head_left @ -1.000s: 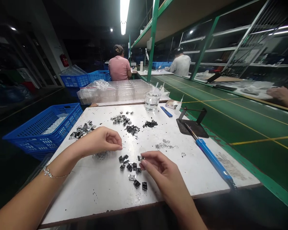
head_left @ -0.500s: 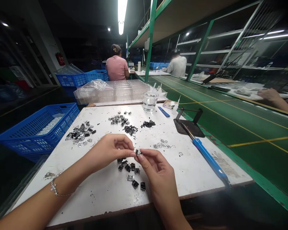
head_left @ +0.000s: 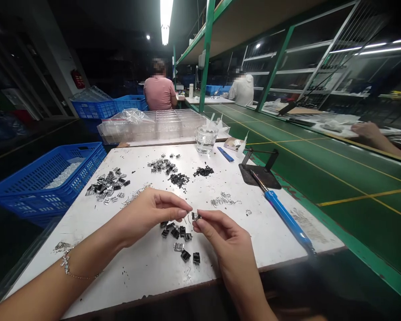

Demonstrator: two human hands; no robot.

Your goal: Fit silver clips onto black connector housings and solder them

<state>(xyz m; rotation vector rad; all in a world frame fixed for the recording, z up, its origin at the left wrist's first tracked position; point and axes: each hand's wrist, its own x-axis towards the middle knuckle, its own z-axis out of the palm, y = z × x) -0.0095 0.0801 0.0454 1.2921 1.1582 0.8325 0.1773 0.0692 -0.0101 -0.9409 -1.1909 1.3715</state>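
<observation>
Two-hand pinch above the near desk.
Left hand (head_left: 153, 211) pinches a thin pin (head_left: 188, 218); just right, right hand (head_left: 217, 234) pinches a small black part (head_left: 196, 216), both over loose black parts (head_left: 180, 234) on the desk (head_left: 147, 267). Risk: a fingertip grip slips and the part drops among lookalikes.

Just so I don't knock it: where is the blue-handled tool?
In the head view, the blue-handled tool lies on the white table's right side, its tip on the black stand, apart from the right hand.
</observation>
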